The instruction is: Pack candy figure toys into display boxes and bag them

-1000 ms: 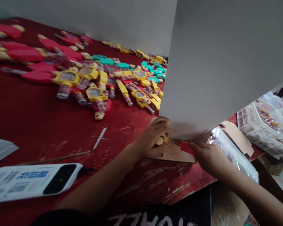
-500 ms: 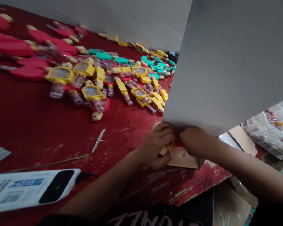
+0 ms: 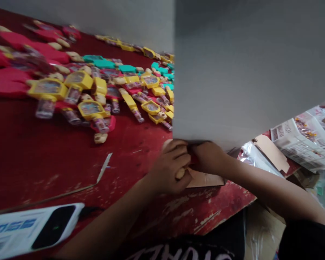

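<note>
My left hand (image 3: pixel 174 168) is closed around a small toy, whose tan end (image 3: pixel 180 173) pokes out between thumb and fingers. Just right of it, my right hand (image 3: pixel 208 157) reaches in under the lower edge of a big grey panel (image 3: pixel 249 72); its fingers are hidden there. Below both hands a brown cardboard piece (image 3: pixel 206 179) lies on the red table (image 3: pixel 135 159). Many toys with clear tubes lie beyond, among them yellow ones (image 3: pixel 90 109), pink ones (image 3: pixel 9 86) and green ones (image 3: pixel 104 64).
A phone (image 3: pixel 54 226) rests on a white printed box (image 3: pixel 11 231) at the lower left. At the right stand a white basket (image 3: pixel 289 134) of small parts and a flattened carton (image 3: pixel 272 153). A thin strip (image 3: pixel 104 168) lies on the table.
The view has shifted, and the grey panel now covers more of the toys on the right. Both hands appear slightly further left; my left hand still holds the small toy.
</note>
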